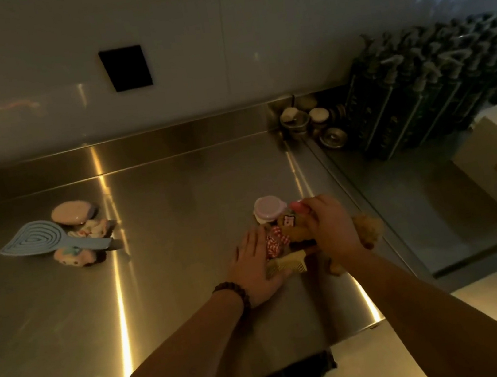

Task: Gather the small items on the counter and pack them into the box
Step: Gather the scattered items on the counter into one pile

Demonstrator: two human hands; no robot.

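Note:
On the steel counter [171, 264] a small heap lies near the right edge: a pink-lidded jar [268, 208], a red checked fabric piece [273, 243], a tan comb [287, 263] and a brown plush toy [368, 230]. My right hand [332, 230] grips the plush toy from above. My left hand [254, 268] lies flat with straight fingers against the heap's left side, touching the comb. Far left lie a blue hairbrush [40, 242], a pink oval case [71, 211], a small pale toy [95, 229] and a pink plush [75, 256]. A beige box [496, 173] stands lower at right.
Small metal tins [308, 121] stand at the counter's back right corner. Rows of dark pump bottles [424, 78] fill the lower surface beyond the counter's right edge. A white wall with a black square [125, 68] rises behind. The counter's front edge ends near my body.

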